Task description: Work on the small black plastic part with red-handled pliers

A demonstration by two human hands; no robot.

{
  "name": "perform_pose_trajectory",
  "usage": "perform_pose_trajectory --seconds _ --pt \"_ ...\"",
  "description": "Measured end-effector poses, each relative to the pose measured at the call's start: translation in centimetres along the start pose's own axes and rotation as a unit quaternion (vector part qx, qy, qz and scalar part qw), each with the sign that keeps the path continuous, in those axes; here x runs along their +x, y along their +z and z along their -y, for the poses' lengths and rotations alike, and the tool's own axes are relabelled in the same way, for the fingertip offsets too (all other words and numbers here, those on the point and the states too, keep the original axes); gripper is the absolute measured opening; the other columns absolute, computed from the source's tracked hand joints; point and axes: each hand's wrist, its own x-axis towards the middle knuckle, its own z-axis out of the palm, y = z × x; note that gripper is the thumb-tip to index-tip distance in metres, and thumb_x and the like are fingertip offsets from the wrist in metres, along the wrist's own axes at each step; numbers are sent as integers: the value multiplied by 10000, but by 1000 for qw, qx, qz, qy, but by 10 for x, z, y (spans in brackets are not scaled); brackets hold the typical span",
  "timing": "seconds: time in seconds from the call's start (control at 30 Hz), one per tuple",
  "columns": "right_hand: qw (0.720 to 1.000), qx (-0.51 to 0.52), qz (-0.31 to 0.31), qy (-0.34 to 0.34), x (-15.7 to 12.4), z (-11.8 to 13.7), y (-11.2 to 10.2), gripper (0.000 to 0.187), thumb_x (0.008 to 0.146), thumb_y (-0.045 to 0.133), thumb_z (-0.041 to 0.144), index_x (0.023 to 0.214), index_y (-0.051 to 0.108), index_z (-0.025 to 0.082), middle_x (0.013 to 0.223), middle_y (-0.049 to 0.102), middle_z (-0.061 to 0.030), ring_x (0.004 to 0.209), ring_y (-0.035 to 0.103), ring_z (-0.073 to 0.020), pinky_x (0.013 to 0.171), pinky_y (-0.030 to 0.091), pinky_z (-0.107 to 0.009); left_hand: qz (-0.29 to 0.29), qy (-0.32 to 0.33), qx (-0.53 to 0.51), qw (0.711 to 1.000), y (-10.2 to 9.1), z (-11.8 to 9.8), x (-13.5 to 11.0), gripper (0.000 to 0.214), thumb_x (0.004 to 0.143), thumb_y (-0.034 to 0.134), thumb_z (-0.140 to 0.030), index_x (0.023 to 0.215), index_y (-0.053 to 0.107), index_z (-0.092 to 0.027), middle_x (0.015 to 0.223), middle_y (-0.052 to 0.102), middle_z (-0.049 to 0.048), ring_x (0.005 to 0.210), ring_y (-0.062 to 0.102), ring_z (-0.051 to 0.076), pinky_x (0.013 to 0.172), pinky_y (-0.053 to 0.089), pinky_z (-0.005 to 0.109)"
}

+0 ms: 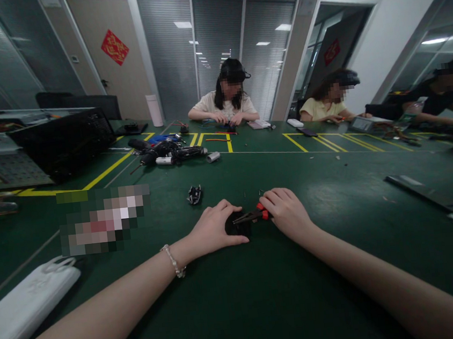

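My left hand [216, 227] is closed around the side of a small black part [233, 229], which rests on the green table; its exact kind is too dark to make out. In my right hand [287, 211] is a pair of pliers [251, 217] with red handles and dark jaws. The jaws point left and lie over the black part, at or touching its top. Whether they pinch anything is too small to tell. A small black-and-silver piece [194, 195] lies beyond my left hand.
Left stand an open computer case [62, 146] and a white case-like object [30, 303]. Black tools and cables [163, 150] lie ahead beside a silver cylinder [213, 157]. A dark flat panel [419, 192] lies right. Several people work across the green table [241, 308].
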Motion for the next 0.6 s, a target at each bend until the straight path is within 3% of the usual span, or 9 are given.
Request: perform_pose_trajectory --seconds 0.27,0.6 --pt "999 39 31 -1 2 -1 4 274 658 520 74 920 563 142 915 584 -75 863 487 -210 766 357 -329 3 10 2 1000 1 2 1 678 619 584 -606 1175 412 -259 1076 461 35 910 492 237 791 374 362" --pt "999 31 14 -2 1 -1 5 281 668 513 76 936 560 143 941 575 -80 893 475 -226 786 349 -344 -1 7 5 1000 2 3 1 680 621 576 -611 1178 412 -256 1064 464 39 895 495 235 778 376 351"
